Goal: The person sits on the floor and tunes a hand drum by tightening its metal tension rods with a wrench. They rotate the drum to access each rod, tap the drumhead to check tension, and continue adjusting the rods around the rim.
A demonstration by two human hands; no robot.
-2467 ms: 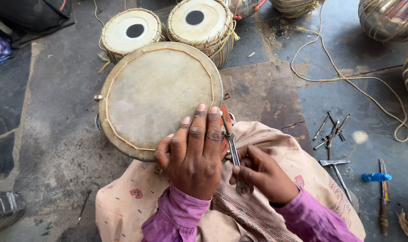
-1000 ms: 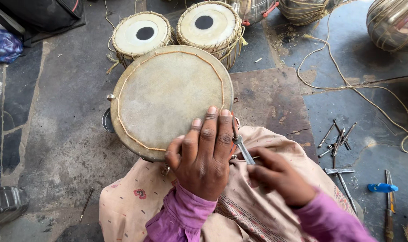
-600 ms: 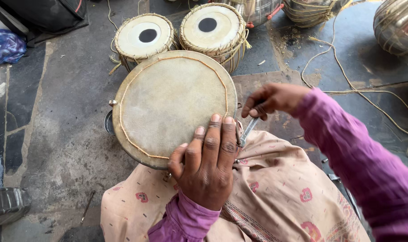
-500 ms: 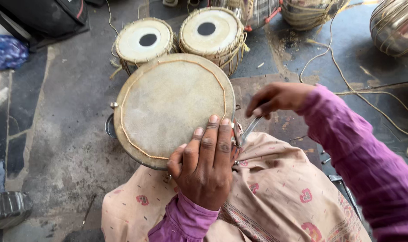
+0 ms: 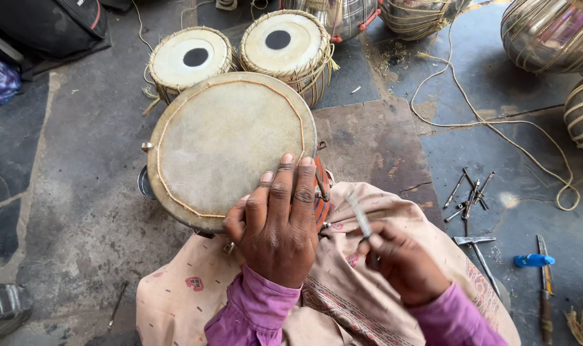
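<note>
Large round drum with pale bare skin head (image 5: 230,144): on lap cloth, tilted. Left hand (image 5: 275,230) flat, fingers spread on near rim, gripping nothing. Right hand (image 5: 403,263) clenched round thin metal tool (image 5: 359,214). Likely heavy; skin taut, puncture-prone; hold by rim.

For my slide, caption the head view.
Left hand pressed flat on a large drum, right hand gripping a thin metal tool beside it.

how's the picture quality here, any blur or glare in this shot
Head view: even, soft daylight with no hard shadows; the right hand and its metal tool are motion-blurred; the left hand on the drum is sharp; mild glare on the metal pot.
</note>
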